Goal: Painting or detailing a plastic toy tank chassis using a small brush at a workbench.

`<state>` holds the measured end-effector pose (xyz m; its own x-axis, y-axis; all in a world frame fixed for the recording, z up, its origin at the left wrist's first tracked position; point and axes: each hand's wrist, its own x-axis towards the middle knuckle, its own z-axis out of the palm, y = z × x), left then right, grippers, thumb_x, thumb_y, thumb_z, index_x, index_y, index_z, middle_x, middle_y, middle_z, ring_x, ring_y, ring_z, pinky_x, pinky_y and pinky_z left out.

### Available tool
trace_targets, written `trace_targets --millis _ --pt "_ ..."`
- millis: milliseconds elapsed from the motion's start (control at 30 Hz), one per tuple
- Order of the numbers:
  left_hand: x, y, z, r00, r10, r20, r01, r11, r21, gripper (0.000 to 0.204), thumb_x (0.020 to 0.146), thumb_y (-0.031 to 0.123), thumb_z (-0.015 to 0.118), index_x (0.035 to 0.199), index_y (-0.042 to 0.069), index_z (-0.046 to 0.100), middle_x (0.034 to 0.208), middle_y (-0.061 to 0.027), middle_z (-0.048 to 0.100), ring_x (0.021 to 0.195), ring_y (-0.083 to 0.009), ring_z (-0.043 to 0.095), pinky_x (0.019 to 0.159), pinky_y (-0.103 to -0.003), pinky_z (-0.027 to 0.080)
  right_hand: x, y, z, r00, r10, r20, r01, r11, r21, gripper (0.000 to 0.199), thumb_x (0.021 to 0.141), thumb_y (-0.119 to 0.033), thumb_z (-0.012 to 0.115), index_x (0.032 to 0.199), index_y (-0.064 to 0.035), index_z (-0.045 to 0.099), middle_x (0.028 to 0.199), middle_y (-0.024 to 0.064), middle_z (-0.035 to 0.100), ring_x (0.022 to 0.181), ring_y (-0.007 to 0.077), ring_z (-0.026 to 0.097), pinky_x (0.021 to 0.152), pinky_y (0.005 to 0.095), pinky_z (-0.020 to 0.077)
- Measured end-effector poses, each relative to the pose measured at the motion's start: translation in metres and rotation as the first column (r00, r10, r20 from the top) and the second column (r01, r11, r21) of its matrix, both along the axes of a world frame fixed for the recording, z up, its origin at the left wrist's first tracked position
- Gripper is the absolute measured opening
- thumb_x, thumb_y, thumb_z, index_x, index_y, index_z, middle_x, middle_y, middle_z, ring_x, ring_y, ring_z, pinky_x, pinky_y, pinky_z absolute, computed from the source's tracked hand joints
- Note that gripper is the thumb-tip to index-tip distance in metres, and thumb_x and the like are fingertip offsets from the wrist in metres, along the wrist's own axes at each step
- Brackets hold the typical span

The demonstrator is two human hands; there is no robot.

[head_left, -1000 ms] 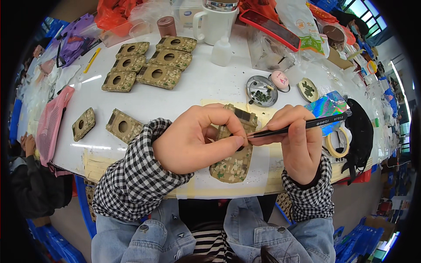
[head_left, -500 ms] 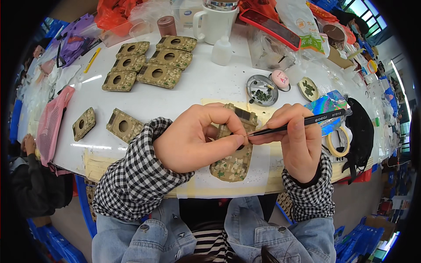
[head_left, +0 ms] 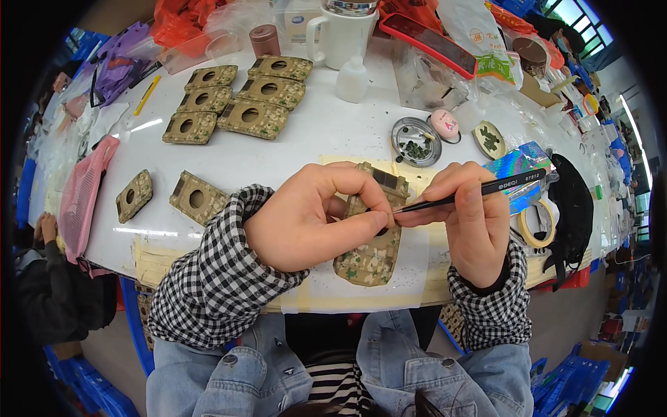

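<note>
While our left hand pins the camouflage pouch at the table's near edge, our right hand, pinching tweezers, should work gently, tip steady.

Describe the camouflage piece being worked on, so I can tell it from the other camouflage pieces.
On the white table, look at the near edge between the left hand and right hand. The long camouflage piece lies there on pale paper; unlike the shorter holed blocks farther back, the tweezers touch it.
</note>
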<state>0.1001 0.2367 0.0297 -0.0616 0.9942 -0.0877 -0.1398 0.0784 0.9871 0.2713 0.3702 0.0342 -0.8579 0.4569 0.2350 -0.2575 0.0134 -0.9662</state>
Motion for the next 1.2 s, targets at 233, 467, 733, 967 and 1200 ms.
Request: trace_targets --millis 233,467,733,967,1200 --pt "0.0005 0.0009 0.003 0.999 -0.004 0.032 0.005 0.999 -0.033 0.01 0.088 0.006 0.06 0.091 -0.003 0.061 0.091 -0.004 0.062 0.078 -0.004 0.055 0.067 -0.018 0.044 -0.0012 -0.0025 0.0022 0.999 -0.043 0.017 0.042 0.997 0.057 0.039 0.102 -0.025 0.029 0.094 0.006 0.051 0.09 0.0114 0.049 0.08 0.02 0.062 0.074 0.0385 0.0605" --pt "-0.0013 0.0004 0.0037 0.999 0.003 0.043 -0.002 1.0 -0.029 0.011 0.089 0.007 0.06 0.093 -0.003 0.061 0.09 -0.0038 0.062 0.076 -0.0027 0.054 0.064 -0.017 0.043 -0.0008 -0.0024 0.0003 0.995 -0.089 -0.055 0.097 0.982 0.16 0.038 0.102 -0.027 0.03 0.095 0.0058 0.049 0.087 0.0123 0.05 0.077 0.0201 0.062 0.074 0.0382 0.0599" --pt "-0.0011 0.0001 0.0012 1.0 0.006 -0.018 -0.007 1.0 -0.027 0.011 0.089 0.007 0.06 0.093 -0.003 0.061 0.092 -0.0041 0.062 0.077 -0.0031 0.055 0.065 -0.017 0.043 -0.0024 -0.0045 0.0005 0.998 -0.051 -0.026 0.055 0.984 0.168 0.036 0.102 -0.025 0.031 0.096 0.0057 0.048 0.088 0.0124 0.049 0.077 0.0212 0.063 0.074 0.0366 0.0599" --pt "-0.0009 0.0001 0.0013 1.0 0.006 -0.006 -0.006 0.999 -0.038 0.011 0.088 0.007 0.06 0.093 -0.003 0.061 0.092 -0.0048 0.063 0.078 -0.0032 0.056 0.065 -0.017 0.043 -0.0016 -0.0032 -0.0005 0.999 -0.037 -0.019 0.039 0.992 0.12 0.035 0.102 -0.024 0.033 0.096 0.0059 0.05 0.089 0.0131 0.054 0.08 0.0231 0.066 0.076 0.0354 0.059" --pt "-0.0012 0.0004 0.0015 1.0 0.002 -0.028 -0.003 0.999 -0.035 0.011 0.088 0.006 0.06 0.094 -0.003 0.061 0.092 -0.005 0.063 0.078 -0.0032 0.056 0.065 -0.017 0.043 -0.0011 -0.0021 -0.0027 0.999 -0.031 -0.035 0.032 0.998 0.048 0.032 0.101 -0.023 0.037 0.096 0.0052 0.051 0.089 0.0149 0.062 0.085 0.0242 0.068 0.076 0.0322 0.0575"
